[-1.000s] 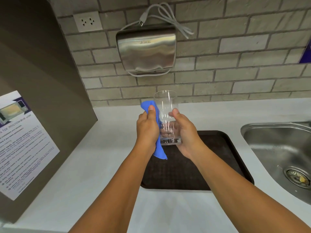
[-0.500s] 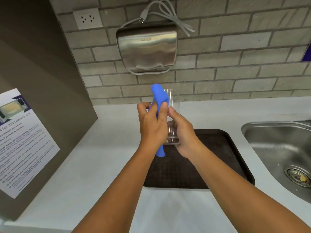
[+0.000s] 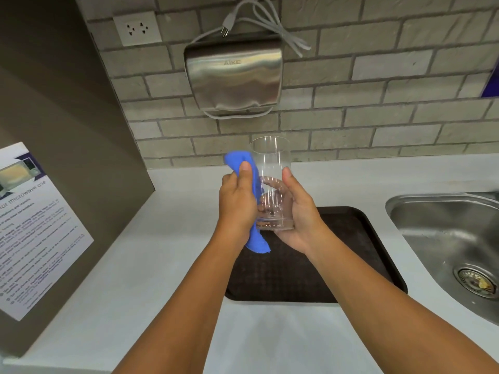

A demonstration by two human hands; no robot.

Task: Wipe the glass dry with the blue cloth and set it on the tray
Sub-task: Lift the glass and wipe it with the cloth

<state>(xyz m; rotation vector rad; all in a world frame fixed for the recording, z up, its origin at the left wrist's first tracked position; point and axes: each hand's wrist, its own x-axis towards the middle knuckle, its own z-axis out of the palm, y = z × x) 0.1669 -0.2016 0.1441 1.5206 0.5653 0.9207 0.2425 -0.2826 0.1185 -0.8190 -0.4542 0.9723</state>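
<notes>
A clear tall glass (image 3: 270, 157) is held upright in the air above the far end of the dark brown tray (image 3: 359, 249). My right hand (image 3: 298, 214) grips its lower half and base from the right. My left hand (image 3: 237, 203) presses the blue cloth (image 3: 239, 160) against the glass's left side, thumb on top of the cloth. One end of the cloth bunches above my thumb, the other end hangs below my palm over the tray.
The tray lies on a white counter (image 3: 167, 265). A steel sink (image 3: 448, 247) is set in at the right. A grey cabinet side with a paper notice (image 3: 29, 222) stands at the left. A metal hand dryer (image 3: 235, 76) and a wall socket (image 3: 137, 28) are on the brick wall.
My left hand has slid the cloth down from over the glass's rim to its left side. The glass stays in my right hand above the tray.
</notes>
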